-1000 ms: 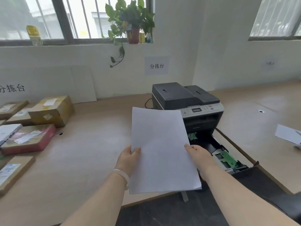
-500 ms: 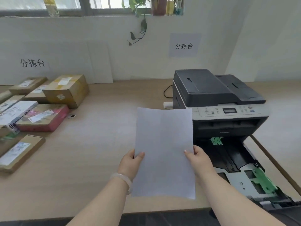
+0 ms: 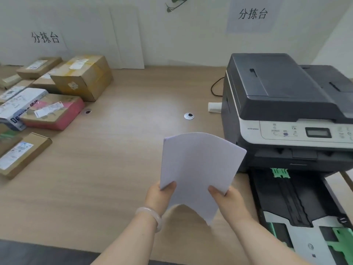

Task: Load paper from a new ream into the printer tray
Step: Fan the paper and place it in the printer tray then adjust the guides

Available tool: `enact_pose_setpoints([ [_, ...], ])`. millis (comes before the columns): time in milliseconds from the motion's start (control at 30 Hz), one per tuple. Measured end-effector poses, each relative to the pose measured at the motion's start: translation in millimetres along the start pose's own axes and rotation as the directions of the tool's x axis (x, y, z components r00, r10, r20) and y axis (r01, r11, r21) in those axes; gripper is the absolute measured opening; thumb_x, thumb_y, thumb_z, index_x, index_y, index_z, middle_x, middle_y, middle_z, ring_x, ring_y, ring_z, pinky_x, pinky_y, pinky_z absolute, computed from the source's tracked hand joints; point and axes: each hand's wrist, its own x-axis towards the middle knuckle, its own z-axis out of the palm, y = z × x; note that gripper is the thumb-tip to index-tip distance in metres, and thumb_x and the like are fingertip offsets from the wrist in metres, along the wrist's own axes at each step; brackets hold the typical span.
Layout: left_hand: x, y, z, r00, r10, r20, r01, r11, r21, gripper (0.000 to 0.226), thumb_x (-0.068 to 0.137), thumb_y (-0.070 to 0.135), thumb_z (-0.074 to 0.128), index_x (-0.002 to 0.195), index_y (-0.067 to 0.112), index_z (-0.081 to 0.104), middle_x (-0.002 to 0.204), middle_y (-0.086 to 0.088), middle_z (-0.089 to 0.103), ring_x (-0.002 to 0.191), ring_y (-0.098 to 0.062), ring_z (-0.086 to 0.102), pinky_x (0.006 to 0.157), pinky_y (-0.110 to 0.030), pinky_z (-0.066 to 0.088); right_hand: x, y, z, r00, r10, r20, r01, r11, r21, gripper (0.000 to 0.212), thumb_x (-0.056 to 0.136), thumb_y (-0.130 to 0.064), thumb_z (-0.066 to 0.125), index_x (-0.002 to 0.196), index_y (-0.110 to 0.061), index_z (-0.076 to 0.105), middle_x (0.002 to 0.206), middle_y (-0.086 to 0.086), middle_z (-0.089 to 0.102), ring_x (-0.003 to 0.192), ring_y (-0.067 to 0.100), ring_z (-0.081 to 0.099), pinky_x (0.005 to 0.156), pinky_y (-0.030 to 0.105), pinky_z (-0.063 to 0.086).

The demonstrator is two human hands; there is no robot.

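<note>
Right, both hands grip a thin paper stack [image 3: 198,169] above the desk [image 3: 118,169], just left of the printer [image 3: 282,111]. Left hand [image 3: 158,196] pinches the lower left edge, thumb on top, fingers curled underneath. Right hand [image 3: 227,199] pinches the lower right edge the same way. Stack is bowed upward along its middle, far corners drooping. Pulled-out tray [image 3: 286,203] sits open to the right of the hands, looks empty, green guides [image 3: 342,243] visible.

Risks, as judgement: the bow may let sheets slide apart or crease if the squeeze tightens. Entering the tray skewed could snag a corner on a guide. Loose, uneven edges could mean misfeeds later. Guide width versus paper: cannot tell.
</note>
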Motion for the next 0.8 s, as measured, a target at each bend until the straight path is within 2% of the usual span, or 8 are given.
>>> enact_pose_setpoints([
  [100,9,-11,0,1.0,-0.002,-0.026,0.002,1.0,0.023,0.014,0.087,0.025,0.063,0.078,0.03,0.072,0.084,0.009,0.072,0.076,-0.002,0.065,0.062,-0.017,0.052,6,11,3,0.999,0.033,-0.003,-0.033,0.998,-0.048,0.018,0.088,-0.021,0.06,0.077,-0.032,0.07,0.08,-0.011,0.073,0.083,0.006,0.066,0.065,0.025,0.05],
  [267,27,-5,-2,1.0,0.019,0.016,-0.018,0.998,-0.064,0.015,0.086,0.035,0.063,0.095,0.026,0.072,0.103,0.001,0.074,0.097,-0.016,0.067,0.083,-0.035,0.053,27,3,11,0.998,-0.014,-0.067,0.009,0.997,-0.082,0.013,0.087,-0.024,0.06,0.077,-0.029,0.068,0.083,-0.009,0.071,0.083,0.011,0.063,0.067,0.026,0.048],
  [367,36,-10,-2,0.999,0.02,-0.035,-0.017,0.995,0.1,0.013,0.088,0.035,0.059,0.084,0.029,0.069,0.092,0.003,0.071,0.085,-0.014,0.064,0.069,-0.024,0.048,31,4,17,0.998,0.045,-0.05,-0.049,0.995,-0.086,0.011,0.087,-0.023,0.06,0.079,-0.023,0.068,0.088,0.001,0.071,0.091,0.022,0.064,0.069,0.031,0.046],
  [467,43,0,-8,0.994,0.036,-0.106,-0.024,0.994,0.106,0.017,0.087,0.033,0.062,0.074,0.024,0.067,0.077,0.004,0.066,0.067,-0.008,0.059,0.05,-0.007,0.043,33,-12,13,0.998,-0.007,-0.07,0.0,0.995,-0.102,0.005,0.086,-0.025,0.065,0.082,-0.025,0.068,0.078,-0.012,0.07,0.084,0.014,0.067,0.063,0.021,0.049],
  [567,47,25,-18,0.993,-0.019,-0.115,0.007,0.995,-0.101,0.015,0.085,0.029,0.066,0.072,0.022,0.068,0.082,0.002,0.07,0.076,-0.017,0.064,0.067,-0.024,0.052,36,-37,-2,0.998,-0.015,-0.068,0.02,0.997,0.069,0.019,0.083,-0.028,0.07,0.095,-0.013,0.071,0.088,-0.002,0.076,0.082,0.016,0.071,0.07,0.03,0.055],
  [633,47,38,-22,0.993,-0.09,-0.073,0.065,0.956,-0.285,0.01,0.086,0.027,0.065,0.087,0.018,0.07,0.093,0.0,0.073,0.086,-0.021,0.068,0.08,-0.035,0.053,38,-47,-10,0.998,0.064,0.03,-0.07,0.937,0.341,0.028,0.086,-0.025,0.067,0.109,-0.01,0.067,0.104,0.007,0.074,0.093,0.021,0.07,0.08,0.038,0.054],
  [700,44,47,-20,0.991,-0.133,-0.009,0.118,0.903,-0.412,0.016,0.087,0.027,0.064,0.099,0.018,0.069,0.097,0.002,0.074,0.089,-0.02,0.07,0.079,-0.037,0.055,36,-53,-8,0.982,0.107,0.158,-0.18,0.793,0.582,0.031,0.088,-0.02,0.063,0.118,-0.012,0.062,0.112,0.01,0.071,0.102,0.028,0.068,0.089,0.043,0.051],
  [800,38,51,-6,0.986,-0.158,0.049,0.161,0.838,-0.522,0.021,0.088,0.026,0.063,0.107,0.018,0.067,0.101,0.0,0.075,0.092,-0.021,0.07,0.075,-0.038,0.057,31,-53,13,0.972,0.089,0.217,-0.212,0.726,0.654,0.03,0.088,-0.019,0.062,0.117,-0.018,0.061,0.113,0.006,0.071,0.103,0.026,0.068,0.086,0.043,0.053],
])
